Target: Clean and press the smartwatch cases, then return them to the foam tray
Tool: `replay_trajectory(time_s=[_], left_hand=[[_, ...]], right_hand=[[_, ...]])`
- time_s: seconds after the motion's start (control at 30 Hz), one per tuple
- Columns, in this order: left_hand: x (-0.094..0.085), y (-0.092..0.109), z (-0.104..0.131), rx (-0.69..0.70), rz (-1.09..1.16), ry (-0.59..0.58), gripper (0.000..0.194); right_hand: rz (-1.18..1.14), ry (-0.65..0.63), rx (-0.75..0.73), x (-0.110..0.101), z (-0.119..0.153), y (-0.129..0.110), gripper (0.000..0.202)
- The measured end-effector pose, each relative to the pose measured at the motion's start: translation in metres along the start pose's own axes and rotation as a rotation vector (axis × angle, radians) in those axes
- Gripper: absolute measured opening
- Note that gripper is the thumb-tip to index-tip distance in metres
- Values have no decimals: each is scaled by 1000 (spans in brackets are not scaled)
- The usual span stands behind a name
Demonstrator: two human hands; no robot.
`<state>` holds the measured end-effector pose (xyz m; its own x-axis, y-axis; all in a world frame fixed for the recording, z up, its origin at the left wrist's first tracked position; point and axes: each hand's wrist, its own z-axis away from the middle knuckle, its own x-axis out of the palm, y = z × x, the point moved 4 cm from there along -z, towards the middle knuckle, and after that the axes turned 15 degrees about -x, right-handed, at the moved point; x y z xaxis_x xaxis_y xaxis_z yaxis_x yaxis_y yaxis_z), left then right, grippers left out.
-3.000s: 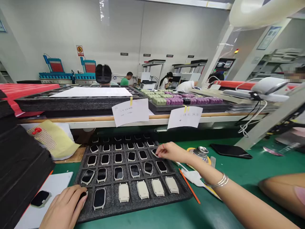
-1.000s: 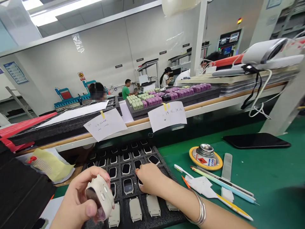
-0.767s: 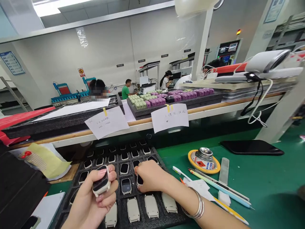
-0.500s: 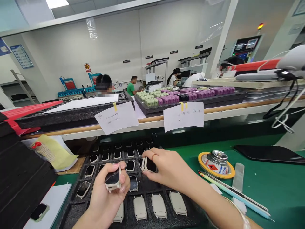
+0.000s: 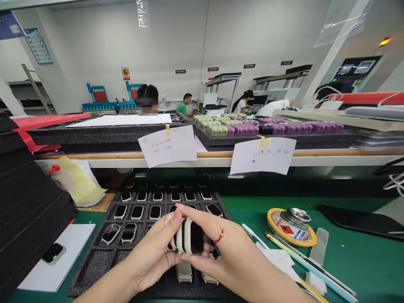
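Observation:
Above the black foam tray (image 5: 97,269), my left hand (image 5: 158,248) and my right hand (image 5: 227,248) meet around a small stack of watch cases (image 5: 196,237). The cases are cream with black screens and stand on edge, face to face in a row. My left fingers close on the stack's left end, my right thumb and fingers on the other. Part of the stack is hidden by the fingers. In the tray's pockets lie several more watch cases (image 5: 137,212), screens up. Below my hands, a case with its pale back up (image 5: 184,272) is partly covered.
At right on the green bench stand a metal solvent can (image 5: 298,215) with yellow tape, a spatula (image 5: 319,248) and pens (image 5: 315,269). A green watch (image 5: 53,253) lies on white paper at left. Black foam trays (image 5: 28,202) are stacked beside it. A shelf (image 5: 217,160) crosses ahead.
My hands, apart before with watch cases in each, have come together over the tray, and the cases now form one stack. The view has turned slightly to the left.

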<state>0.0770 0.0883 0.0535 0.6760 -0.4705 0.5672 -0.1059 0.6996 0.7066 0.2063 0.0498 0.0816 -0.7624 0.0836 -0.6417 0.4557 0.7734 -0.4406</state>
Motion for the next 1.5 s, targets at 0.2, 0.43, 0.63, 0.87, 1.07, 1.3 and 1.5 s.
replay_trajectory(time_s=[0.2,0.43,0.63,0.87,1.07,1.3,1.5], left_hand=[[2,1,9,-59,10,17,44],[1,6,21,35,-167,69,55],[-3,7,17,161,-338,61,50],[2,6,16,184,-421,96,75],[9,4,21,160,-463,59,111],[9,-2,15,207,-346,103,111],[5,-3,14,250,-372,235,106]], right_hand=[[-35,49,-82,12,1,3,82],[-102,195,-169,13,0,4,92],[-196,222,-105,12,-3,1,102],[-153,224,-161,10,-3,0,100],[-246,233,-153,9,0,2,99],[-150,259,-172,5,-2,-1,94],[-19,241,-173,5,-5,-4,90]])
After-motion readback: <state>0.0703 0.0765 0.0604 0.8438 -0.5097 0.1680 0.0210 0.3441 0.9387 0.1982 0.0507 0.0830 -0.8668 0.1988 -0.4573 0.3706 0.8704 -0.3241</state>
